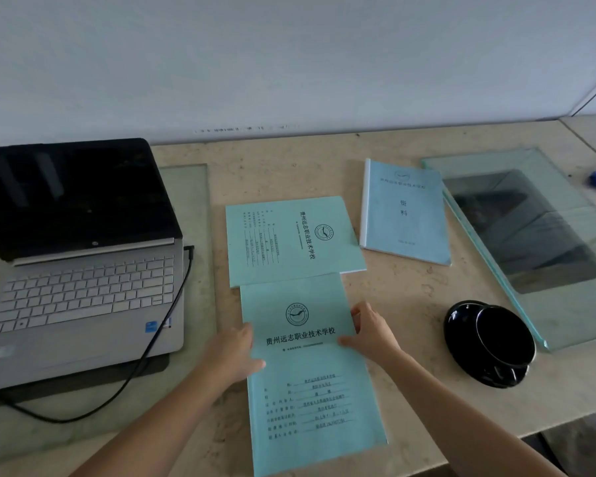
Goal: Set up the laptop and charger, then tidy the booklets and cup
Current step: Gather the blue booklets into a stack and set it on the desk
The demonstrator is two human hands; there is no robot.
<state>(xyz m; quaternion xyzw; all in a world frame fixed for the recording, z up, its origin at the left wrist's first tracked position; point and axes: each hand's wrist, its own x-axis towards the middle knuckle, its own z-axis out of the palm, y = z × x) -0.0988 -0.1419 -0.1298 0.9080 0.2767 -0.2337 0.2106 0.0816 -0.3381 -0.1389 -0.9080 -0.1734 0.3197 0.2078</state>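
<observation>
- Right in front of the person, the near booklet (pixel 310 373) lies flat on the table (pixel 410 304), its long axis running from near to far with a slight tilt. Its title reads upright to the wearer, the logo toward the far end.
- Its far end just overlaps the near edge of the middle booklet (pixel 289 239), and its near end reaches the table's front edge.
- 2 hands hold it at its long sides. The left hand (pixel 234 352) grips the left edge with the thumb laid over the cover; its other fingers are hidden.
- The right hand (pixel 369 330) pinches the right edge, thumb on the cover and fingers curled at the rim.
- The middle booklet lies crosswise, long axis left to right, with the top of its cover pointing right.
- A blue booklet (pixel 405 211) lies farther right, long axis near to far, white spine on its left.
- At left the laptop (pixel 83 270) stands open with a dark screen, the charger cable (pixel 172 325) plugged into its right side.
- A black cup (pixel 504 335) sits on a saucer (pixel 461 339) at right, beside a glass sheet (pixel 565 321).
</observation>
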